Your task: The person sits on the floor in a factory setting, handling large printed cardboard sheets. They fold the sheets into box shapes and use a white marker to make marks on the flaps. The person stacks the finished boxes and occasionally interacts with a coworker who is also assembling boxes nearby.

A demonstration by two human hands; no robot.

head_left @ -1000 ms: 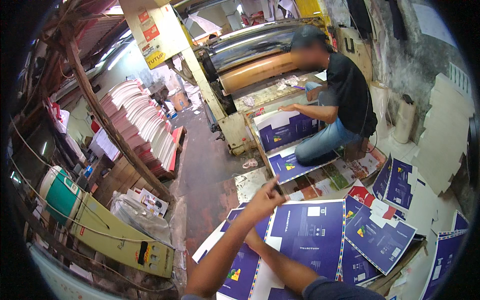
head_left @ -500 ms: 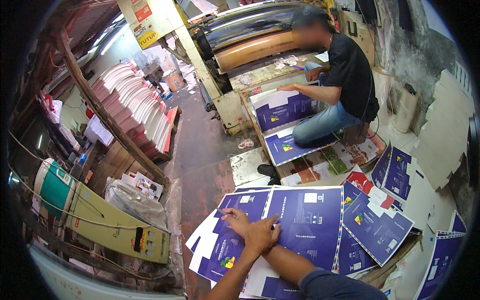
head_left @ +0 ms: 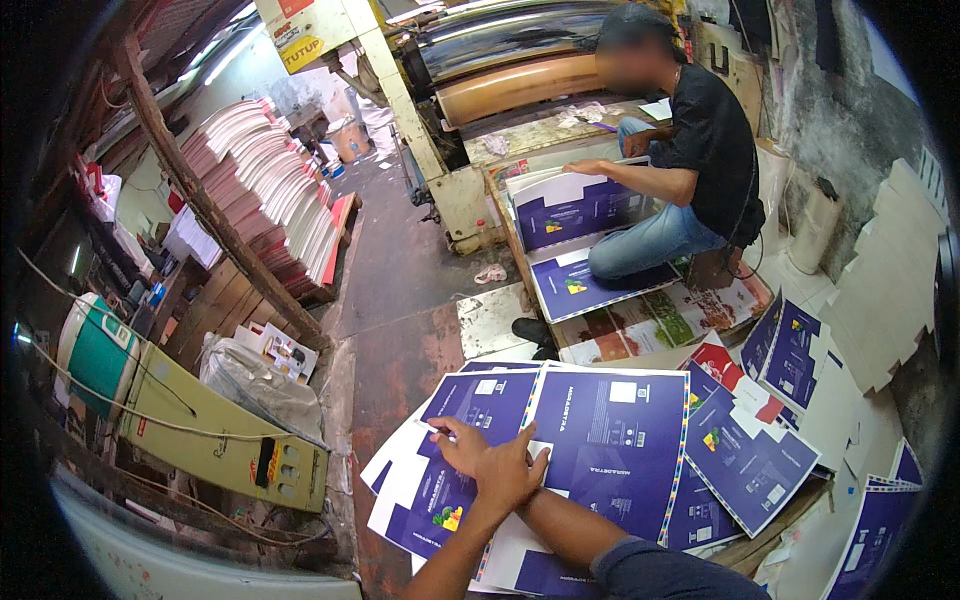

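Large printed purple-and-white sheets (head_left: 610, 430) lie in a pile in front of me. My forearms cross over them. My left hand (head_left: 510, 472) lies on the top sheet near its middle, fingers spread and holding nothing. Reaching under my left wrist, my right hand (head_left: 458, 446) rests further left on the printed sheet. Its fingers are pinched around something thin and pale near the sheet's left part, too small to name. The right palm is partly hidden by the left hand.
A person (head_left: 705, 150) kneels across from me, gripping a stack of similar sheets (head_left: 570, 215) beside a large roller machine (head_left: 520, 90). More printed sheets (head_left: 755, 450) lie at right. A tall paper stack (head_left: 265, 185) and a yellow-green machine cover (head_left: 225, 435) stand at left.
My view has shifted a little. My crossed hands stay on the sheets, with the right fingers slightly lower against the print. The other person's hand has moved along the upper edge of their sheets.
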